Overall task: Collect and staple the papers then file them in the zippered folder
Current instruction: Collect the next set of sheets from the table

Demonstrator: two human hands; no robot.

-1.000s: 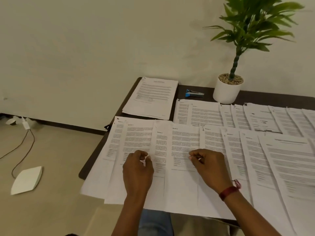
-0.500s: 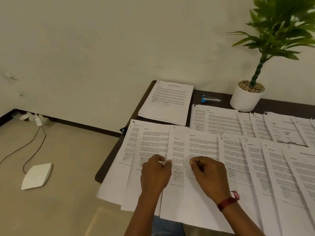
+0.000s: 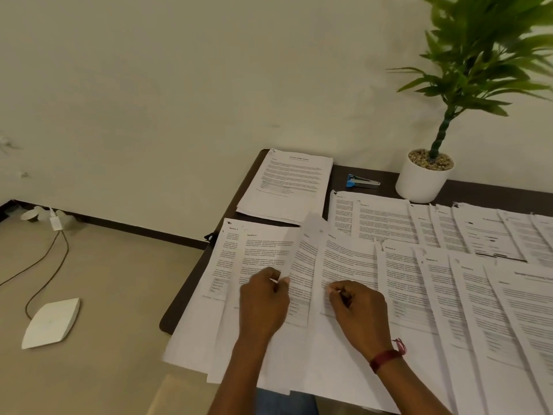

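Between left grip (image 3: pixel 263 301) and right grip (image 3: pixel 359 313) lies paper (image 3: pixel 305 265).

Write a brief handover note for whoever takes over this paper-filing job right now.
Left hand pinches the lifted sheet in the near row. Right hand pinches the next sheet beside it.
Fanned papers cover the table. One stack lies at the far corner, the stapler beside it. No folder in view.
Collecting barely begun; stapling and filing remain.
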